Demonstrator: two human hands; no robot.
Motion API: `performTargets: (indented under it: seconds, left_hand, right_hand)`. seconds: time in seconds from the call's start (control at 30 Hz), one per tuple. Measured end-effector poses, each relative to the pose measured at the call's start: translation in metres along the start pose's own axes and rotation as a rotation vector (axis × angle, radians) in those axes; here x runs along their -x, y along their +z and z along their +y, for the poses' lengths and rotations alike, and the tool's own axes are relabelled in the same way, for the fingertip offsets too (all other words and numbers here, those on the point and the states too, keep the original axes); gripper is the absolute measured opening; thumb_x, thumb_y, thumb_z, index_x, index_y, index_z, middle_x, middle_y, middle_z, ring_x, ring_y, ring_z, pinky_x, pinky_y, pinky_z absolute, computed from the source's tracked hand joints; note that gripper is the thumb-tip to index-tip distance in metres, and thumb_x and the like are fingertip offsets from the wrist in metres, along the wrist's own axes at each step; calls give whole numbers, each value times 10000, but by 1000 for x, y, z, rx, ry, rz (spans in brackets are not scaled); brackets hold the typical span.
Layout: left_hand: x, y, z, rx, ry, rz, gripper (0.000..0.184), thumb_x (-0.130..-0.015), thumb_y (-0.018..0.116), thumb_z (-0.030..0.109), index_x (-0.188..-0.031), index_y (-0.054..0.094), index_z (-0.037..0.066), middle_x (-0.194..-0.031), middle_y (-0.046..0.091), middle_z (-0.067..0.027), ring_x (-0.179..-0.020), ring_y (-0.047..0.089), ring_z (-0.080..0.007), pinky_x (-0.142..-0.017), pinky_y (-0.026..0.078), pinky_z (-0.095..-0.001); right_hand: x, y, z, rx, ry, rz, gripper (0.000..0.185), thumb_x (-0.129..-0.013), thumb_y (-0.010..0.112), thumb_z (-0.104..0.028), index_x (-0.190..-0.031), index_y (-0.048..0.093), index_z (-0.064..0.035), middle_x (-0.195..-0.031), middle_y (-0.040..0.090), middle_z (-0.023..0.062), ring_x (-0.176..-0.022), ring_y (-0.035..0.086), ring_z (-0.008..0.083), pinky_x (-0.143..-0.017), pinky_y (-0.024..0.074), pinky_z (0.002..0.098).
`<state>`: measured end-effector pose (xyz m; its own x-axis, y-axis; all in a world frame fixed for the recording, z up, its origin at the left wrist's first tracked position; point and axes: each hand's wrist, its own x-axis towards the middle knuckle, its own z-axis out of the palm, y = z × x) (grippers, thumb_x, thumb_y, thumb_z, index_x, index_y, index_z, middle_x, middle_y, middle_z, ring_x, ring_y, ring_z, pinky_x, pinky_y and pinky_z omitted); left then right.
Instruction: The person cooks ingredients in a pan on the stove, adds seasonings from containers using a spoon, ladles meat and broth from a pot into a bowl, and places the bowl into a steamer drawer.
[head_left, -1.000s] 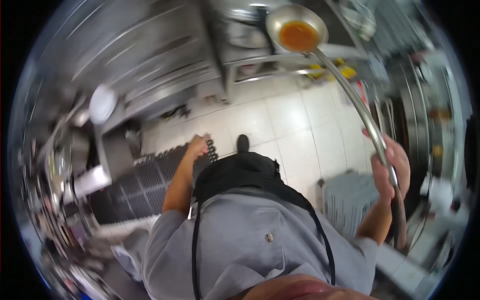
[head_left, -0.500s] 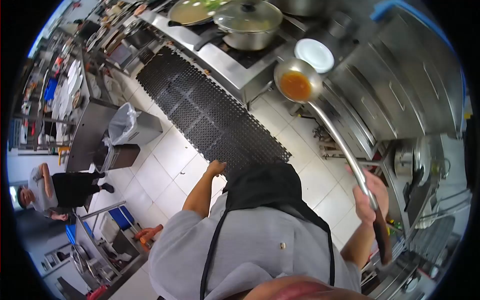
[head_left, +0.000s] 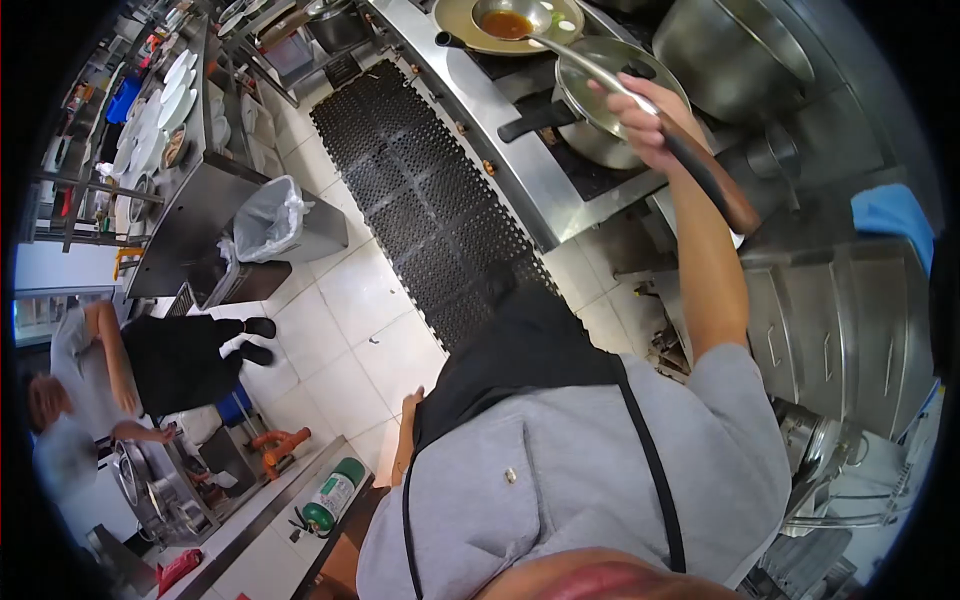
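Observation:
My right hand (head_left: 648,120) is closed around the long handle of a metal ladle (head_left: 600,72), whose wooden end points back over my forearm. Orange-brown liquid (head_left: 506,24) sits in the ladle's bowl, which is over a frying pan (head_left: 460,36) holding pale and green food pieces. Below my right hand stands a pot with a glass lid (head_left: 590,150); its dark handle juts out to the left. My left hand (head_left: 412,400) hangs low beside my black apron (head_left: 510,340), partly visible, and its fingers are too small to make out.
The stove (head_left: 470,110) has a large steel pot (head_left: 735,60) at the right. A black rubber mat (head_left: 420,200) covers the tiled floor. Lined bins (head_left: 320,225) stand beside the counter of plates at left. Another person (head_left: 110,360) stands behind. A green cylinder (head_left: 333,495) lies lower left.
The ladle has moved with my right hand from above the floor and counter edge to over the frying pan. My view has turned, and the other person appears closer with an arm shifted.

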<state>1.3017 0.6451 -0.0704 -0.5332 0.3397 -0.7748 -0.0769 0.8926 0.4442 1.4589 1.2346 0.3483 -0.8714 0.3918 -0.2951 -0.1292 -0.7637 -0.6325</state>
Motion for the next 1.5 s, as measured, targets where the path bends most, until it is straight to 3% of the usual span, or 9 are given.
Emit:
performTargets:
  seconds: [0.17, 0.27, 0.4, 0.6, 0.87, 0.93, 1.1, 1.37, 1.5]
  left_hand:
    - [-28, -46, 21, 123, -190, 20, 480, -913, 525, 468, -975, 529, -9, -758, 657, -169, -603, 649, -291, -563, 498, -469]
    - [-70, -72, 48, 256, -255, 29, 483, -913, 522, 471, -997, 524, -5, -766, 655, -169, -613, 648, -293, -575, 497, -472]
    - [-151, -80, 93, 351, -262, -63, 489, -914, 517, 476, -1028, 517, 1, -776, 654, -168, -628, 646, -296, -592, 495, -475]
    - [-249, -168, 104, 283, -285, -144, 500, -914, 511, 482, -1073, 507, 8, -790, 651, -167, -650, 644, -300, -618, 493, -479]
    - [-425, -398, 228, -3, -113, -60, 486, -919, 502, 475, -1107, 499, 26, -767, 640, -134, -657, 638, -276, -618, 485, -461]
    - [-456, -438, 279, 5, -17, 20, 411, -918, 548, 405, -1025, 524, 9, -669, 603, -106, -513, 594, -199, -408, 385, -313]
    - [-534, -465, 381, 118, 118, 37, 396, -922, 543, 387, -1029, 535, 6, -722, 624, -105, -514, 593, -193, -398, 370, -307]
    - [-562, -415, 466, 61, -41, -219, 480, -917, 515, 490, -1105, 519, 48, -885, 658, -112, -728, 643, -219, -606, 429, -399]
    - [-588, -418, 463, 12, -107, -220, 460, -922, 510, 463, -1111, 524, 44, -862, 646, -108, -688, 621, -208, -574, 423, -390]
  right_hand:
    - [-132, -26, -26, 269, 29, 174, 204, -988, 468, -193, -1020, 496, 7, -710, 492, -26, -450, 376, 18, -367, 308, 166]
    - [-191, -18, -21, 602, -139, 545, 190, -912, 577, -188, -882, 573, -1, -660, 558, 50, -501, 495, 121, -473, 433, 279]
    - [-237, -45, -26, 919, -190, 645, 178, -829, 640, -120, -889, 613, 45, -675, 626, 125, -506, 601, 215, -444, 482, 356]
    - [-268, -49, 2, 1622, -346, 826, 252, -845, 616, -143, -1038, 594, 18, -617, 550, 93, -477, 587, 193, -415, 463, 333]
    - [-325, 20, 54, 775, -149, 994, 115, -885, 579, -119, -936, 553, -20, -615, 514, 31, -415, 499, 132, -373, 398, 287]
    - [-339, 26, 52, 475, -156, 955, 140, -895, 570, -137, -976, 521, -33, -626, 518, 33, -439, 497, 124, -385, 388, 271]
    - [-357, 13, 38, -236, -186, 683, 149, -919, 546, -165, -968, 442, -71, -726, 507, 40, -478, 439, 91, -386, 341, 207]
    - [-351, 44, -1, -264, -173, 659, 234, -954, 516, -235, -1074, 508, -34, -731, 493, -19, -451, 433, 44, -337, 345, 198]
    - [-343, 70, -14, -219, -201, 802, 210, -951, 522, -234, -1056, 504, -53, -718, 505, 3, -423, 424, 52, -318, 333, 201]
